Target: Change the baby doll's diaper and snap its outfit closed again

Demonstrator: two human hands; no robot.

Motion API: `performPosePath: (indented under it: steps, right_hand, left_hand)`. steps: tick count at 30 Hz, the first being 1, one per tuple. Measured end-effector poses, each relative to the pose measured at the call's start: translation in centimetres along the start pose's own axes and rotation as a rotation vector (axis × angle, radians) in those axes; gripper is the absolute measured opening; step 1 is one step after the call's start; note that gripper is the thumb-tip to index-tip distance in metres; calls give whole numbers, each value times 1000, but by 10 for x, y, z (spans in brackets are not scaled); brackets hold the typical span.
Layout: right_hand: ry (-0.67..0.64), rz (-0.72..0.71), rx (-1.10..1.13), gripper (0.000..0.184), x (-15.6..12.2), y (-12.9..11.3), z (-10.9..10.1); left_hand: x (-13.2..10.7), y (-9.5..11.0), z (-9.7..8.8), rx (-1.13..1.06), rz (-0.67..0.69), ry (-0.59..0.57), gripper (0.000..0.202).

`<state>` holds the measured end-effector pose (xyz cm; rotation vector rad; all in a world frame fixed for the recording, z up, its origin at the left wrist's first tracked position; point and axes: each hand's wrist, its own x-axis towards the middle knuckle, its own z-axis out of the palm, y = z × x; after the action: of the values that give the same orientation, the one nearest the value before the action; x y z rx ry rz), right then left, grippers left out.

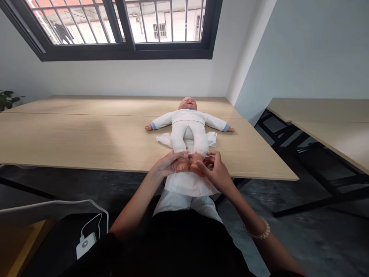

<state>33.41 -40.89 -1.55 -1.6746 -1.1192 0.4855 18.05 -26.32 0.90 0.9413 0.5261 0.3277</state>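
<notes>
Centrally, one baby doll (188, 104) lies face up on a pale wood surface (86, 140), head toward 12 o'clock, arms spread toward 3 and 9. It wears a white long-sleeved suit (188, 117) with blue cuffs. Beneath its legs lies a white cloth (188, 184), corners showing at 4 and 8 o'clock from the doll's middle, lower end hanging past the surface edge at 6 o'clock.

Both hands sit at the doll's feet, at 6 o'clock. Left hand (169, 163): cupped, fingers together, laid over the doll's right foot (182, 166). Right hand (215, 170): narrow, fingers curled close to the thumb at the doll's left foot (196, 166). Firmness of either hold: cannot tell. Beaded bracelet (257, 229) on the right wrist.

Also present: barred window (121, 23) at 12 o'clock, beyond the surface; leafy plant (7, 99) at 9 o'clock; second wood surface (319, 110) at 3 o'clock; white power bank (85, 245) with cable at 7 o'clock, on black fabric below the surface edge.
</notes>
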Motion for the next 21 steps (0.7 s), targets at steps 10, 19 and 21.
performPosePath:
  steps: [10, 19, 21]
  right_hand:
    - [26, 132, 139, 82, 16, 3, -27]
    - [-58, 156, -487, 117, 1, -39, 6]
    - [-64, 188, -491, 112, 5, -40, -4]
  left_hand:
    - [-26, 22, -20, 179, 215, 181, 43]
    - [-14, 6, -8, 136, 181, 208, 55]
    - [-14, 7, -13, 201, 228, 252, 57]
